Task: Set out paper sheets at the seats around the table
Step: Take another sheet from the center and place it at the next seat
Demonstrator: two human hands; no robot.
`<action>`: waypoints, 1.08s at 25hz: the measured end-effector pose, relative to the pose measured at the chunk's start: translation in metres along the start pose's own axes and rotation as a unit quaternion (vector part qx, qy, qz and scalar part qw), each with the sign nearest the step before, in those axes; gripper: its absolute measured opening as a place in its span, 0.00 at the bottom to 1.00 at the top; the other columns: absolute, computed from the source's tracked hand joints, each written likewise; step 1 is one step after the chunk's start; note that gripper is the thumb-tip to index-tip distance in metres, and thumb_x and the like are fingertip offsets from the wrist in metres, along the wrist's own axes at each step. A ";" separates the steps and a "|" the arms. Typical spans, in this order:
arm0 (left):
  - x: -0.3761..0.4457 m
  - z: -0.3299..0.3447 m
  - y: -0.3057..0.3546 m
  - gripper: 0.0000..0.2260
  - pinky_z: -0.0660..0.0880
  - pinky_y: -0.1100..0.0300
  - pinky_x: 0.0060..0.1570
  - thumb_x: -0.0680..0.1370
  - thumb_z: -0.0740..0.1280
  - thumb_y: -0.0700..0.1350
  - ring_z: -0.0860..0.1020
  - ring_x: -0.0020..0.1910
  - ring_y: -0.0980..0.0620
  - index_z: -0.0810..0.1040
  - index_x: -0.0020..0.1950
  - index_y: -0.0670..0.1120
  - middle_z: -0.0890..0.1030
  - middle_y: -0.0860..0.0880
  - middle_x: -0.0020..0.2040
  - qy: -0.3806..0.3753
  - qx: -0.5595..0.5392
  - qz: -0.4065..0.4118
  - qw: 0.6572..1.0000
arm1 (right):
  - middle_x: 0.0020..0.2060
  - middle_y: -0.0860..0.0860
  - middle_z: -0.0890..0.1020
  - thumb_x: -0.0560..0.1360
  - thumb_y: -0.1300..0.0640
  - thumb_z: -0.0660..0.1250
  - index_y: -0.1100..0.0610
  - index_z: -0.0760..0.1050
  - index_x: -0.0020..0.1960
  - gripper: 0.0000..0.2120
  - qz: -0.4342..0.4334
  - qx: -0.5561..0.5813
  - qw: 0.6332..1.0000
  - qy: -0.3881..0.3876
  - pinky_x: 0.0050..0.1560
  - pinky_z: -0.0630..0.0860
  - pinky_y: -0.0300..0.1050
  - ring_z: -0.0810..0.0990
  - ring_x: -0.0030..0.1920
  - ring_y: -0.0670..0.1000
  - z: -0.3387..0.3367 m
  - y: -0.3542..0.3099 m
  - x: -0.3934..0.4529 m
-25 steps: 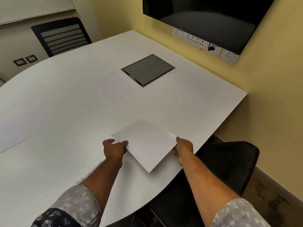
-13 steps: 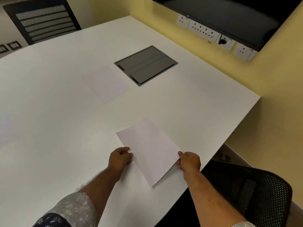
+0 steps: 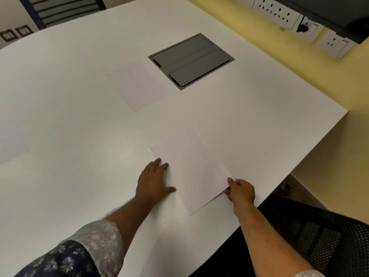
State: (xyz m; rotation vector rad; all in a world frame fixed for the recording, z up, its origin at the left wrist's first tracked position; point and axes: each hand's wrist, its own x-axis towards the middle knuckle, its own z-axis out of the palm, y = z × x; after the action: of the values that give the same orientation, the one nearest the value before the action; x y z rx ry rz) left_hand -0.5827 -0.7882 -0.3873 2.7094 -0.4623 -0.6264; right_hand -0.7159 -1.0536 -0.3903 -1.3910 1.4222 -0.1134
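The paper sheet (image 3: 191, 168) lies flat on the white counter (image 3: 79, 120) near its edge, in front of a black mesh chair (image 3: 319, 236). The left hand (image 3: 153, 180) rests flat, released, at its left edge; the right hand (image 3: 241, 191) has a pinching grip on its right corner.

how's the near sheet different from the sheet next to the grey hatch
The near sheet has both hands on it: the left hand lies flat along its edge and the right hand pinches a corner. The far sheet lies untouched. The near sheet sits by the table edge at the black chair; the far sheet sits mid-table beside the hatch. Both are blank, white and similarly angled.
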 end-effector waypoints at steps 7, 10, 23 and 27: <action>0.010 -0.001 0.006 0.50 0.56 0.43 0.79 0.67 0.76 0.67 0.50 0.84 0.46 0.56 0.83 0.59 0.50 0.55 0.86 -0.011 0.034 -0.016 0.999 | 0.67 0.51 0.74 0.77 0.50 0.75 0.53 0.72 0.72 0.26 -0.260 -0.331 0.907 0.001 0.55 0.78 0.49 0.77 0.62 0.54 -0.011 -0.004 -0.015; 0.007 0.000 0.007 0.51 0.54 0.42 0.80 0.67 0.75 0.68 0.48 0.85 0.46 0.55 0.84 0.58 0.49 0.54 0.86 -0.010 0.027 -0.013 1.000 | 0.77 0.50 0.65 0.78 0.41 0.70 0.52 0.68 0.77 0.32 -0.298 -0.451 0.839 -0.055 0.69 0.74 0.55 0.66 0.74 0.54 -0.003 0.009 -0.023; 0.004 0.003 0.012 0.55 0.50 0.38 0.81 0.65 0.76 0.69 0.45 0.85 0.43 0.52 0.84 0.55 0.46 0.52 0.86 -0.007 0.030 -0.007 1.000 | 0.80 0.51 0.61 0.75 0.36 0.72 0.51 0.64 0.79 0.39 -0.269 -0.472 0.839 -0.038 0.71 0.71 0.56 0.61 0.79 0.54 0.008 0.017 -0.028; 0.004 0.009 0.008 0.55 0.50 0.37 0.81 0.65 0.76 0.69 0.46 0.85 0.44 0.52 0.85 0.55 0.45 0.52 0.87 0.002 0.018 0.000 1.000 | 0.80 0.51 0.61 0.75 0.38 0.72 0.51 0.64 0.79 0.39 -0.262 -0.453 0.851 -0.040 0.71 0.71 0.57 0.61 0.79 0.54 0.007 0.017 -0.028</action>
State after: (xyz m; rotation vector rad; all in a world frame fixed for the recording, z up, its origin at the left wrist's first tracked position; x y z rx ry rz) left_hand -0.5852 -0.7990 -0.3930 2.7445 -0.4762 -0.6171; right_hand -0.7294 -1.0228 -0.3878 -2.5158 0.9924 0.3120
